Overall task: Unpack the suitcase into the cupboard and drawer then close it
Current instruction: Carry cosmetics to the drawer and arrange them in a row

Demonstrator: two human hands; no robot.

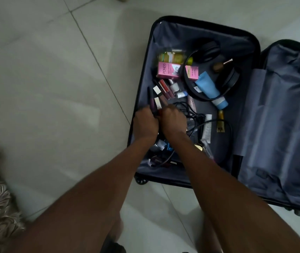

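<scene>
My left hand (145,121) and right hand (172,118) meet over the near-left part of the open dark hard-shell suitcase (205,28) on the floor. Both grips curl around slim purple and white lipstick tubes (155,104), whose long axes point away from me. The left hand sits nearer them.

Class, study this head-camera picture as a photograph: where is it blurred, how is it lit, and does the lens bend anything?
Head view: dim, soft indoor light with pale sheen on the floor tiles; the left hand and right hand are motion-smeared over the small cosmetics, so their grip is unclear; the pink Pond's box stays readable; the wide lens bows the suitcase rim and tile lines.
</scene>
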